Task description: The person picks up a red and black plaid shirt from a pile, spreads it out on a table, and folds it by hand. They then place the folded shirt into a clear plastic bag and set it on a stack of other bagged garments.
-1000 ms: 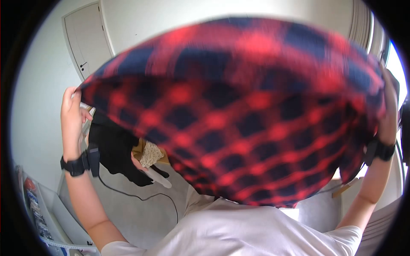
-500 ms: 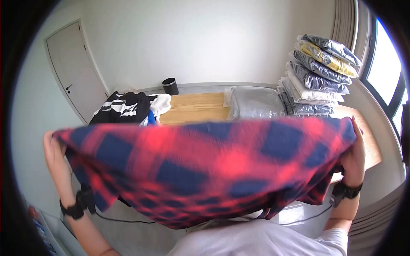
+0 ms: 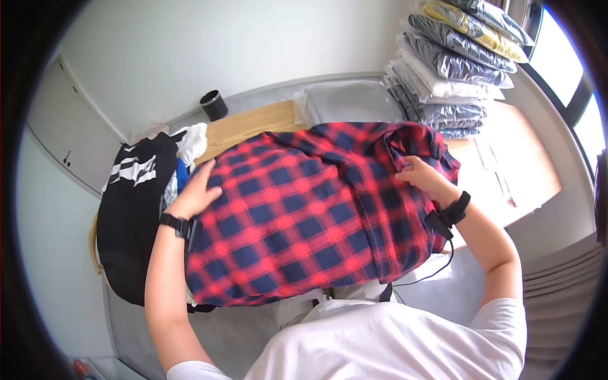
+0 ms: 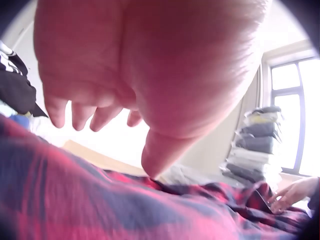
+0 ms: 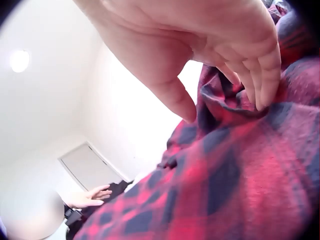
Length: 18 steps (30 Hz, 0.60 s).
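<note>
A red and navy plaid shirt (image 3: 285, 209) lies spread over the table in front of me, its collar end bunched at the right. My left hand (image 3: 195, 193) is at the shirt's left edge with fingers extended; in the left wrist view the palm (image 4: 150, 65) faces the cloth and the thumb reaches down to it. My right hand (image 3: 425, 177) is at the bunched collar end. In the right wrist view its fingertips (image 5: 260, 100) touch the folds, while the thumb (image 5: 180, 102) stands apart from them.
Black clothing with white print (image 3: 136, 183) is heaped at the left, beside a white garment (image 3: 192, 144). Clear plastic packaging (image 3: 345, 102) lies behind the shirt on the wooden table (image 3: 244, 125). A tall stack of bagged clothes (image 3: 453, 76) stands at the back right. Behind is a black bin (image 3: 214, 106).
The shirt has come down from being held up and stretched between both hands onto the table. Both hands have lowered and moved inward, and the left has let go of its edge.
</note>
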Available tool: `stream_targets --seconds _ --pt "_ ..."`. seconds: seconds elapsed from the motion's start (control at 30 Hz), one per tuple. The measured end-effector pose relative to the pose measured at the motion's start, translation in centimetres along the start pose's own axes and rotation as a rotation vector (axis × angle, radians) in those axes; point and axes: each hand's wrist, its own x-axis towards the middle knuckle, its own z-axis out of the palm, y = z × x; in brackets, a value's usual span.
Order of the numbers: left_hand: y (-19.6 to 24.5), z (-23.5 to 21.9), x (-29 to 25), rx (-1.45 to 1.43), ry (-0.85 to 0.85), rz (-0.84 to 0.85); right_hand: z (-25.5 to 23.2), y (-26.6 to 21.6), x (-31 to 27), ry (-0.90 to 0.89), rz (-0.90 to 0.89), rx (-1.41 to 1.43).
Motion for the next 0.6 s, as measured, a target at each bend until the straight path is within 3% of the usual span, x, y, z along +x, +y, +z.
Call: stream_targets --seconds 0.07,0.13,0.2,0.23,0.27,0.37,0.43,0.47,0.5,0.53,0.57,0.6 --pt "1.0 1.2 -1.7 0.001 -0.177 -0.015 -0.2 1.6 -0.9 0.025 0.043 -0.129" --pt "1.6 2.4 -3.5 0.102 -0.250 -0.126 -0.8 1.4 -1.1 0.048 0.062 -0.271" --pt "1.4 3.0 -4.5 0.093 -0.283 -0.158 -2.2 -1.1 -1.6 -0.325 0.395 -0.460" --pt "1.3 3.3 -5.0 0.103 -0.305 -0.202 -2.2 -2.2 -2.2 -0.458 0.363 -0.506" --pt "1.2 3.6 -5.3 0.113 -0.325 -0.245 -2.2 -3.6 -2.4 -0.464 0.361 -0.510" --pt "0.5 4.8 -5.6 0.157 -0.370 -0.258 -2.8 -7.0 -1.6 -0.888 0.070 -0.571" --pt "0.5 5.4 -5.4 0.216 -0.397 -0.261 -4.0 -8.5 0.4 -0.851 -0.020 -0.197" --pt "0.4 5.4 -5.3 0.217 -0.391 -0.258 -5.3 -9.4 2.4 -0.650 -0.100 -0.251" --pt "1.1 5.1 -5.2 0.220 -0.409 -0.270 -4.6 -12.1 2.9 -0.704 -0.243 0.375" --pt "1.5 4.9 -5.0 0.224 -0.428 -0.281 -4.7 -13.1 5.7 -0.584 -0.223 0.799" --pt "1.3 5.0 -5.0 0.217 -0.429 -0.287 -5.3 -13.9 9.4 -0.471 -0.305 1.055" --pt "1.2 5.0 -5.0 0.219 -0.427 -0.284 -5.9 -14.6 12.5 -0.512 -0.534 1.136"
